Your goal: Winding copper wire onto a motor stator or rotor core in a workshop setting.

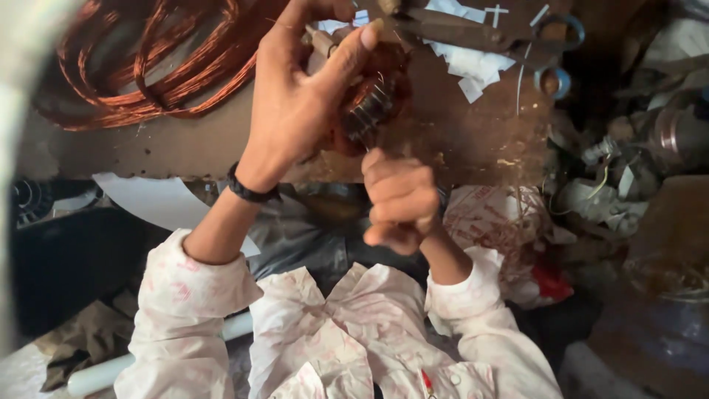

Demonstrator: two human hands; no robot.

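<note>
Copper windings show on the motor armature (369, 103) that your left hand (295, 96) grips from above, pinning it against the brown tabletop (458, 133) so it cannot roll. Your right hand (399, 199) is clenched just below it, seemingly around a thin tool. Copper wire coils (140, 66), scissors (487, 33) and paper scraps (473, 66) lie nearby.

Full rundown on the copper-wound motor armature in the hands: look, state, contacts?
The copper-wound motor armature is a small cylinder: reddish copper windings set in dark slotted metal, looking worn. It sits over the brown workbench, largely hidden. The left hand wraps its top and side; the right hand is fisted just below it, its grip not visible.
</note>
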